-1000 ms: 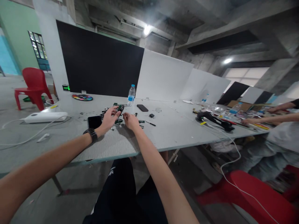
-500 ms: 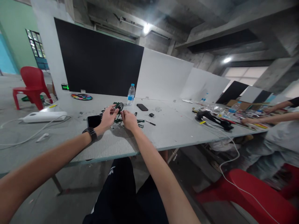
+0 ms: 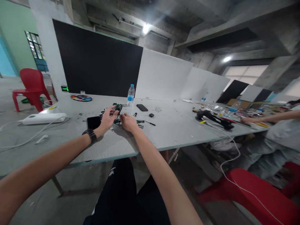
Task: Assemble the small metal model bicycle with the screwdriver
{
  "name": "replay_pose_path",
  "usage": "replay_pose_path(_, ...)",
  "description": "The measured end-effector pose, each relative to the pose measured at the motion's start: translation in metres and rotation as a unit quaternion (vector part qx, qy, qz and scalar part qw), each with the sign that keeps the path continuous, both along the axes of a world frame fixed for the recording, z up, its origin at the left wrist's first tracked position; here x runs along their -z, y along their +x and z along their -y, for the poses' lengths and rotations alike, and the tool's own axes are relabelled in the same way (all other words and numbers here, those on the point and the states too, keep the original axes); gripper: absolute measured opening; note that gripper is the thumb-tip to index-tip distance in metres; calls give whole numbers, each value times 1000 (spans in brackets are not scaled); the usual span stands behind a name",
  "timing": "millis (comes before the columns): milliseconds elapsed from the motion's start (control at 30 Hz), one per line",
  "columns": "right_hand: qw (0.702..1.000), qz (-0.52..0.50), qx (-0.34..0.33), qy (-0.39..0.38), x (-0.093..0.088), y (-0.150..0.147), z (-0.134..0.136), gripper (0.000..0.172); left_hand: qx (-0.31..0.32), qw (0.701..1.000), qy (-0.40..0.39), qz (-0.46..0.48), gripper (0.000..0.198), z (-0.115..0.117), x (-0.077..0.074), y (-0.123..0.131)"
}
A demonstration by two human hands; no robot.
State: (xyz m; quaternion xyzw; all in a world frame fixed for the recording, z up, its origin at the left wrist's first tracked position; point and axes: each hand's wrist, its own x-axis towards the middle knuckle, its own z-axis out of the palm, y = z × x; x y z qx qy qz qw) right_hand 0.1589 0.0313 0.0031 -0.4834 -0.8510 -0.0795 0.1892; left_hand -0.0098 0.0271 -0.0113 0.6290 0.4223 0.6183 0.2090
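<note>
Both my arms reach out over a grey table (image 3: 178,131). My left hand (image 3: 107,118), with a black watch on its wrist, has its fingers curled on a small green and black assembly (image 3: 118,108) held just above the tabletop. My right hand (image 3: 127,121) is closed beside it, fingertips pinched at the lower part of the same cluster; what it pinches is too small to name. Small black and green parts (image 3: 140,122) lie scattered around my hands. A dark tablet (image 3: 94,122) lies flat just left of my left hand.
A water bottle (image 3: 130,95), a black phone (image 3: 142,107) and a colourful round disc (image 3: 81,98) lie farther back. A white device with a cable (image 3: 42,118) is at the left. Another person's arm (image 3: 267,118) works at the right among tools. Red chairs (image 3: 248,193) stand nearby.
My right hand has moved left and closer to my left hand, onto the green and black assembly. The view has shifted slightly.
</note>
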Motion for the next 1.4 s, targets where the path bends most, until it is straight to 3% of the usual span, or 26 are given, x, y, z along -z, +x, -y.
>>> replay_pose_path(133, 1000, -3, -23, 22, -4, -2, 3, 34, -1, 1000, -5, 17, 59, -1, -2, 0)
replay_pose_path(333, 981, -186, 45, 42, 1, 3, -9, 35, 15, 1000, -20, 6, 55, 2, -4, 5)
replay_pose_path(467, 967, -248, -12, 65, -1, 9, -12, 39, 0, 999, 7, -34, 50, 5, -5, 6)
replay_pose_path(633, 961, -248, -81, 88, -10, 13, -5, 47, 5, 997, 25, -66, 44, 13, -10, 6)
replay_pose_path(833, 962, -245, -83, 85, -10, 14, -7, 41, 3, 993, 60, -101, 40, 17, -13, 6)
replay_pose_path(1167, 937, -294, -121, 146, -2, 14, -19, 24, -7, 989, 62, -132, 38, 14, -11, 4)
replay_pose_path(1400, 939, -287, -123, 144, -5, 15, -17, 24, -18, 984, 75, -162, 32, 9, -13, 0)
